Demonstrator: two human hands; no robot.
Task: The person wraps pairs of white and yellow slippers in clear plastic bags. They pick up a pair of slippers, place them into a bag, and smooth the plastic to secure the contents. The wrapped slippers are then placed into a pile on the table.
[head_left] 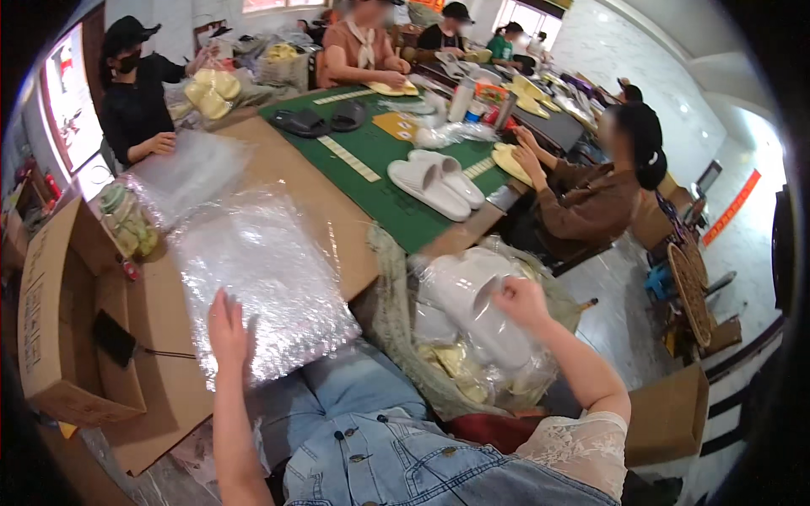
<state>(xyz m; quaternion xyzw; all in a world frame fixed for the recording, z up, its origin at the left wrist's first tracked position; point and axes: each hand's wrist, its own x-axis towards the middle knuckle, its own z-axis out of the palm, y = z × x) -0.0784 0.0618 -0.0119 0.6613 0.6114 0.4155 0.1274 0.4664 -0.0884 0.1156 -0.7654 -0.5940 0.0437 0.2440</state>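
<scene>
Your left hand (226, 325) lies flat on plastic bags (257, 261), gripping nothing; right hand (521, 302) curls at white slippers (458, 282), can't tell if clamped; press bags' near edge steady

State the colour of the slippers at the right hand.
The slippers are white; the head view shows them best.

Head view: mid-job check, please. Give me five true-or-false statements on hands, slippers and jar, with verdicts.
1. The left hand rests on the shiny plastic. True.
2. The right hand is on the shiny plastic too. False: it is at the wrapped slippers.
3. The black slippers lie on the green mat. True.
4. The jar stands right of the shiny plastic. False: it stands left of it.
5. A light, unwrapped pair lies on the green mat. True.
</scene>
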